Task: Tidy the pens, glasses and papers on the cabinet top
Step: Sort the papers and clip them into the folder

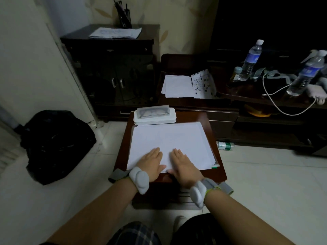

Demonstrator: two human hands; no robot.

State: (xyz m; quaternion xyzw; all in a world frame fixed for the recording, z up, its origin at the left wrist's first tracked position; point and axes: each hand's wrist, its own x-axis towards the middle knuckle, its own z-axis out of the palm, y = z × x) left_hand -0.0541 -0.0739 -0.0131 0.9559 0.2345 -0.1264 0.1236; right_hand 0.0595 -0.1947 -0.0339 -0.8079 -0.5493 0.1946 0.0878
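Note:
A stack of white papers (169,138) lies on a small reddish-brown cabinet top (219,172) in front of me. My left hand (152,161) and my right hand (182,165) rest flat on the near edge of the stack, fingers straight, side by side. At the far end of the cabinet top sits a white glasses case (154,115) with glasses showing through its clear lid. A black pen holder (123,15) full of pens stands on a taller dark cabinet (109,55) at the back, next to more papers (115,32).
A black bag (56,144) lies on the floor to the left. On the long low unit to the right are loose sheets (178,86), two water bottles (251,59) and a white cable (276,101). A green bottle (224,145) lies on the tiled floor.

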